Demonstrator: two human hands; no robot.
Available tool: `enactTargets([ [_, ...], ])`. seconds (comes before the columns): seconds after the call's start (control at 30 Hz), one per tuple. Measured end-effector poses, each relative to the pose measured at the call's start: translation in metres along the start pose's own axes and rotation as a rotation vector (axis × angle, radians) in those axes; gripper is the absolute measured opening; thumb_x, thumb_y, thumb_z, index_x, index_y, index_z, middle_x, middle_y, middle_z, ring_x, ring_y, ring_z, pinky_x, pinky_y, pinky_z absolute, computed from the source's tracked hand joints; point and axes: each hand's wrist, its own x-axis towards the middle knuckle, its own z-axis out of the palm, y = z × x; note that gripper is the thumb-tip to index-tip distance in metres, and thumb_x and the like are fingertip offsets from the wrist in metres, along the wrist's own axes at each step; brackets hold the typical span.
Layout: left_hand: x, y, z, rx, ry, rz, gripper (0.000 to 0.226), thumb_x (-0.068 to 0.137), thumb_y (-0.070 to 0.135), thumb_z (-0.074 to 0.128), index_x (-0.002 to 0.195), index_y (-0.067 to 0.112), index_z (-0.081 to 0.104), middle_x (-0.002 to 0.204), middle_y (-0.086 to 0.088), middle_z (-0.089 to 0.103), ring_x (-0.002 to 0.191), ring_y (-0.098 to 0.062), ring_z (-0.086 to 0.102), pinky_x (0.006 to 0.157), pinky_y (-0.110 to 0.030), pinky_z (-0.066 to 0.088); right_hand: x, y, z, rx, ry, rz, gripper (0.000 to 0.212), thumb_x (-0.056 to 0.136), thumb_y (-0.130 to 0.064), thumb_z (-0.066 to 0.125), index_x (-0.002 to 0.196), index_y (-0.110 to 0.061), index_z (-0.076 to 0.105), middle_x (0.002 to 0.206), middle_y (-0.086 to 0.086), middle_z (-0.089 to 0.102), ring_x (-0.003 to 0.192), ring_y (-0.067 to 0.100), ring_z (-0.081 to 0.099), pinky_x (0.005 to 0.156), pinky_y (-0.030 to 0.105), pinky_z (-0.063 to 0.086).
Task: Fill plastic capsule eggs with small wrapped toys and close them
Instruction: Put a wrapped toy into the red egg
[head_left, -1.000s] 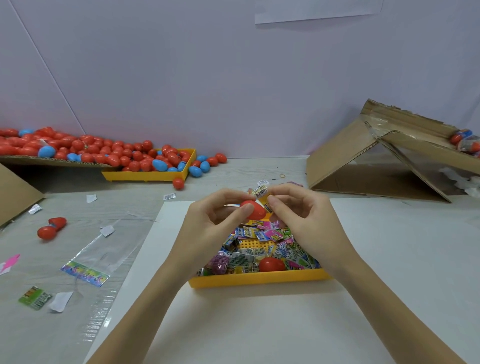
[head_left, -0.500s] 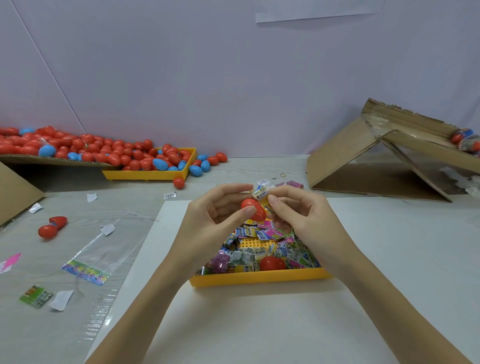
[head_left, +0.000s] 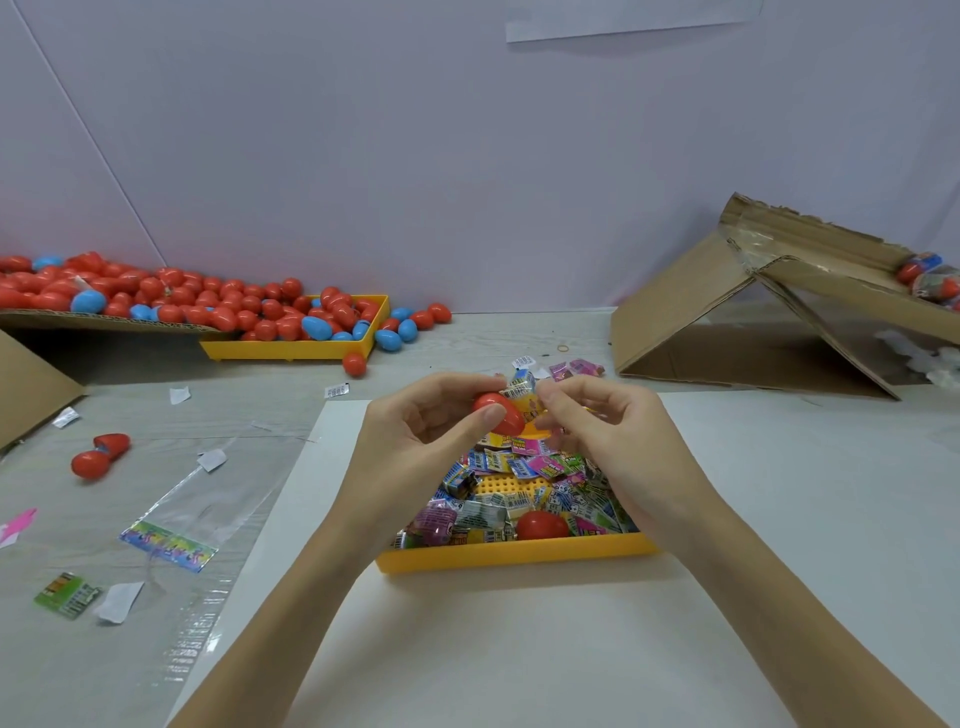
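Observation:
My left hand (head_left: 426, 441) grips a red capsule egg half (head_left: 501, 413) between thumb and fingers, above the near yellow tray (head_left: 514, 556). My right hand (head_left: 613, 436) pinches a small wrapped toy (head_left: 522, 389) at the egg's open end; part of the packet sticks out above the egg. The tray holds several wrapped toys (head_left: 519, 473) and another red egg piece (head_left: 540, 525). My right palm hides the tray's right side.
A heap of red and blue eggs (head_left: 182, 301) fills a far yellow tray (head_left: 291, 348) and cardboard at back left. An open red egg (head_left: 98, 454), clear bags and wrappers lie left. A folded cardboard box (head_left: 753, 322) stands at back right.
Both hands rose slightly with the egg half and packet. The wrapped toy has been pushed further toward the egg's opening.

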Motion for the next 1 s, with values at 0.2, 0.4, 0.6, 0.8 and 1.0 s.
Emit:
enactTargets([
  [0.2,0.0008,0.0018,-0.0029,-0.013,0.0,-0.013,0.026,0.088,0.027,0.074,0.113,0.022,0.077,0.107,0.007,0.079,0.104,-0.012,0.074,0.086,-0.018,0.057,-0.0012,-0.0025,0.0034,-0.114,-0.067,-0.069,0.026,0.092,-0.045,0.065,0.094,-0.021,0.076,0.086,-0.001,0.078,0.074,0.003,0.071,0.068,0.013,0.053],
  [0.4,0.0001,0.0024,-0.0023,-0.044,-0.016,-0.031,0.023,0.089,0.027,0.074,0.111,0.024,0.078,0.106,0.006,0.079,0.103,-0.012,0.075,0.084,-0.017,0.057,0.0001,-0.0054,0.0017,-0.077,-0.082,-0.079,0.032,0.091,-0.049,0.06,0.096,-0.021,0.075,0.086,-0.008,0.076,0.083,0.004,0.071,0.074,0.02,0.056],
  [0.6,0.0007,0.0033,-0.0047,-0.087,-0.028,-0.043,0.024,0.088,0.027,0.074,0.111,0.021,0.078,0.106,0.002,0.079,0.103,-0.015,0.075,0.086,-0.019,0.057,-0.0004,-0.0031,0.0024,-0.178,-0.045,-0.185,0.007,0.095,-0.025,0.072,0.096,-0.02,0.076,0.086,-0.009,0.076,0.081,0.004,0.071,0.071,0.015,0.053],
  [0.8,-0.0004,0.004,-0.002,-0.067,-0.08,-0.024,0.022,0.086,0.027,0.076,0.108,0.025,0.078,0.105,0.004,0.079,0.101,-0.013,0.075,0.083,-0.017,0.057,-0.0002,-0.0049,-0.0012,-0.154,-0.104,-0.123,0.017,0.102,-0.023,0.061,0.097,-0.012,0.073,0.086,0.003,0.074,0.075,0.003,0.069,0.073,0.018,0.056],
  [1.0,0.0006,0.0015,-0.0055,-0.069,-0.051,-0.014,0.021,0.087,0.029,0.076,0.107,0.026,0.079,0.106,0.002,0.079,0.103,-0.016,0.075,0.084,-0.019,0.058,-0.0012,-0.0056,0.0005,-0.252,-0.105,-0.202,0.012,0.101,-0.021,0.064,0.097,-0.014,0.073,0.09,-0.003,0.07,0.081,0.003,0.066,0.074,0.021,0.054],
])
